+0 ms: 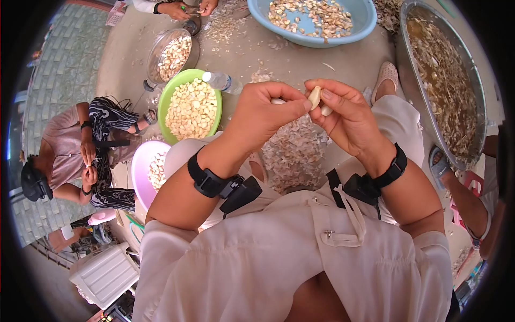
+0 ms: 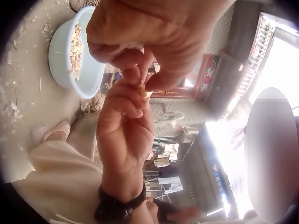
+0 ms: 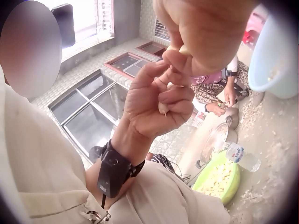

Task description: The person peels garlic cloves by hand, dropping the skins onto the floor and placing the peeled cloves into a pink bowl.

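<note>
Plastic bottle (image 1: 224, 82), white box (image 1: 105, 272), paned window (image 3: 91, 114)

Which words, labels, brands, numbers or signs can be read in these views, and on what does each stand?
No text can be read with certainty.
Plastic bottle: its label shows red and blue marks, too blurred to read.
Black wrist device, right wrist view: pale marks, too small to read.
Blue strip in the background, left wrist view: pale marks, too blurred to read.
</note>
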The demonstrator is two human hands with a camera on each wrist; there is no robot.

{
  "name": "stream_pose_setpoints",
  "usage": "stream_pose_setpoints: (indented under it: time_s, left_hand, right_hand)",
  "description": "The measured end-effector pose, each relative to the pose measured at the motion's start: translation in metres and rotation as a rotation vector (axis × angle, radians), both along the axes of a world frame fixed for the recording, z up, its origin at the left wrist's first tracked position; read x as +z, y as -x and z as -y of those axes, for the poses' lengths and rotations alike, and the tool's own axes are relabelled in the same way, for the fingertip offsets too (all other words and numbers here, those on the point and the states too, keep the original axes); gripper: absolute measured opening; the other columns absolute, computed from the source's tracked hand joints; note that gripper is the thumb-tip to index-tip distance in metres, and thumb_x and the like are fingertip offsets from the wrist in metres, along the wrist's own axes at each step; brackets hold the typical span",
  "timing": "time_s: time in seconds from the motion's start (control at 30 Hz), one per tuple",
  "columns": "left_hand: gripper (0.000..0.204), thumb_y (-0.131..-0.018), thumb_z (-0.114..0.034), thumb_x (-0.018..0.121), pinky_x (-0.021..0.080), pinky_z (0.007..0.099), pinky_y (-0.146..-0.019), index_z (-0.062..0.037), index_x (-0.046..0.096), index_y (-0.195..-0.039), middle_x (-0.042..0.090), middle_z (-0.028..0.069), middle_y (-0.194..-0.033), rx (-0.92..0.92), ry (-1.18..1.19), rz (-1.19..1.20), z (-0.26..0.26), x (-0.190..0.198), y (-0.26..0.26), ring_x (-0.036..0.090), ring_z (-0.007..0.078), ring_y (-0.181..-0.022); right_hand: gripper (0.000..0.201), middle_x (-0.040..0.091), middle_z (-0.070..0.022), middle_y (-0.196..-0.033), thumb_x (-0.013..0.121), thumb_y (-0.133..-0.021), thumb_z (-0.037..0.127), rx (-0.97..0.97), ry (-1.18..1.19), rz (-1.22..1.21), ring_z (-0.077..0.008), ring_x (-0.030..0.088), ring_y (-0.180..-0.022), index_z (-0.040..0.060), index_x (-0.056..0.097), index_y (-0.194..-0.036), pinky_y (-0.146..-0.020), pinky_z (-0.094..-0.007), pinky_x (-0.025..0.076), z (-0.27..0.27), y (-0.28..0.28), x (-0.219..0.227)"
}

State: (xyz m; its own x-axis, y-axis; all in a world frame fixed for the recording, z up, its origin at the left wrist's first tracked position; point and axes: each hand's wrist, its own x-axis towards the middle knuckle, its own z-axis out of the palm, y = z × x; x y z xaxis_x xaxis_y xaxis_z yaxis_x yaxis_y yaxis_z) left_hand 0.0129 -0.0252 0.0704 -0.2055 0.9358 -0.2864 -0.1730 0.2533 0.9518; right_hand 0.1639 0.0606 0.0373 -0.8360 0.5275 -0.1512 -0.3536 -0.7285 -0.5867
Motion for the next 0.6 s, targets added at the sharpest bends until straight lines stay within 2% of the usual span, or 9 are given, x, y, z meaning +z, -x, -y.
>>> stream_pose_setpoints:
  time_s: [0.23, 0.43, 0.53, 0.6]
  left_hand:
    - [0.012, -0.075, -0.005, 0.065, 0.041, 0.0163, -0.058, 0.0022, 0.063, -0.084, 0.061, 0.0026, -0.077, 0.000, 0.006, -0.134, 0.0016, -0.0010, 0.0001, 0.052, 0.0043, -0.066]
    - [0.011, -0.075, -0.005, 0.065, 0.040, 0.0161, -0.057, 0.0017, 0.062, -0.083, 0.060, 0.0021, -0.075, 0.019, -0.022, -0.152, 0.0030, -0.0029, 0.0023, 0.052, 0.0041, -0.065]
    - [0.011, -0.071, -0.008, 0.066, 0.041, 0.0178, -0.054, 0.0019, 0.064, -0.075, 0.061, 0.0018, -0.068, 0.076, -0.074, -0.181, 0.0011, -0.0030, 0.0019, 0.051, 0.0036, -0.061]
    - [0.012, -0.072, -0.010, 0.066, 0.041, 0.0180, -0.054, 0.0019, 0.064, -0.075, 0.061, 0.0020, -0.068, 0.047, -0.073, -0.165, 0.0014, -0.0024, 0.0032, 0.051, 0.0040, -0.061]
  right_hand:
    - [0.028, 0.059, -0.0060, -0.087, 0.056, -0.083, 0.006, 0.007, -0.095, 0.053, -0.0098, 0.055, -0.075, -0.0050, 0.054, -0.109, -0.069, -0.0213, 0.046, 0.0001, -0.0010, -0.0037]
    - [0.029, 0.060, -0.0070, -0.090, 0.056, -0.084, 0.006, 0.018, -0.111, 0.039, -0.0101, 0.056, -0.077, -0.0047, 0.053, -0.111, -0.070, -0.0211, 0.046, 0.0006, 0.0005, -0.0039]
    - [0.030, 0.060, -0.0077, -0.092, 0.056, -0.084, 0.006, 0.014, -0.092, 0.036, -0.0102, 0.056, -0.077, -0.0049, 0.053, -0.112, -0.071, -0.0212, 0.046, 0.0006, 0.0014, -0.0023]
    - [0.030, 0.060, -0.0083, -0.094, 0.055, -0.084, 0.006, 0.004, -0.093, 0.039, -0.0103, 0.056, -0.078, -0.0050, 0.052, -0.112, -0.071, -0.0216, 0.046, 0.0004, 0.0015, -0.0019]
